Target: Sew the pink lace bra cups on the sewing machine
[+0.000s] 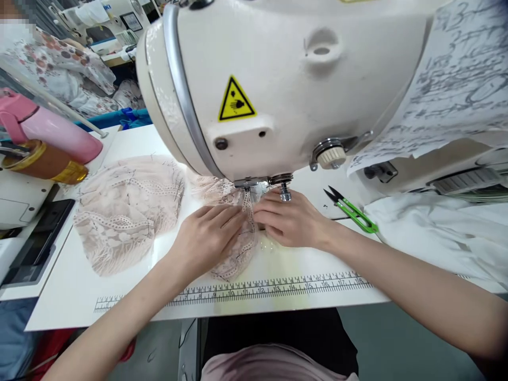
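Observation:
A pale pink lace piece (238, 254) lies under the presser foot of a white sewing machine (278, 79), its trim strip running toward the needle area. My left hand (212, 230) rests on the lace from the left, its fingers closed together on the fabric. From the right, my right hand (288, 217) pinches the edge of the same strip close to the foot. Part of the needle area is hidden by the machine head and my fingers. More pink lace pieces (127, 206) lie stacked to the left of my left hand.
Green thread snips (353, 211) lie right of my right hand, beside white cloth (440, 233). A printed ruler (246, 290) runs along the table's front edge. At left are a pink bottle (55, 127) and an amber cup (47, 164). Another person (67, 69) sits behind.

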A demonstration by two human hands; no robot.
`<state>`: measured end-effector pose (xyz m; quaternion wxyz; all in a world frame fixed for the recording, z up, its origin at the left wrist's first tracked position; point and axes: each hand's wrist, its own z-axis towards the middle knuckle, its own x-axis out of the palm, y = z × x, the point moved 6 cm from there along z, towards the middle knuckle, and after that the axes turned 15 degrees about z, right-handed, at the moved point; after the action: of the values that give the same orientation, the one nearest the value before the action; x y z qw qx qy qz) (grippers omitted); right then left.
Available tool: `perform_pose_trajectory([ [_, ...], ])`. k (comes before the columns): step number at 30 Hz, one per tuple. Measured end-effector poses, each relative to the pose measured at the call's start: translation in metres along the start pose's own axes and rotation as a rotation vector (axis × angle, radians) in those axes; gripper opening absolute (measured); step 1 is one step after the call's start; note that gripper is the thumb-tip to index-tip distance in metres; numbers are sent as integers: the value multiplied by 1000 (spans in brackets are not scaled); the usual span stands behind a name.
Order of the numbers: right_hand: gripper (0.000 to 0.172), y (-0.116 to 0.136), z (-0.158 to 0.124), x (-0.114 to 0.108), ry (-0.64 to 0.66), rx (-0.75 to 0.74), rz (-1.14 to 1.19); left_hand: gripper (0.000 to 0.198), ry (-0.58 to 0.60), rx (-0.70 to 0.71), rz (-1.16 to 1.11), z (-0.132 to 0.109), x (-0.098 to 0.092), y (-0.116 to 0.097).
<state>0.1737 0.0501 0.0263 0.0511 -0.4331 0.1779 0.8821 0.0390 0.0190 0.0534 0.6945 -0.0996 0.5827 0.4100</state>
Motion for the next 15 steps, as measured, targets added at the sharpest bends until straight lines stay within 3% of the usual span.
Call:
perform_pose_trajectory([
  [4, 22, 4, -2, 6, 82, -53, 50, 12, -98, 320, 49, -31, -30, -26],
  [7, 21, 4, -3, 9, 129, -65, 69, 12, -67, 390, 129, -59, -31, -44],
  [11, 22, 9, -1, 7, 152, -91, 83, 20, -70, 172, 92, -74, -30, -48],
  [15, 27, 13, 0, 7, 130, -120, 69, 24, 66, -182, -49, -70, -32, -26],
])
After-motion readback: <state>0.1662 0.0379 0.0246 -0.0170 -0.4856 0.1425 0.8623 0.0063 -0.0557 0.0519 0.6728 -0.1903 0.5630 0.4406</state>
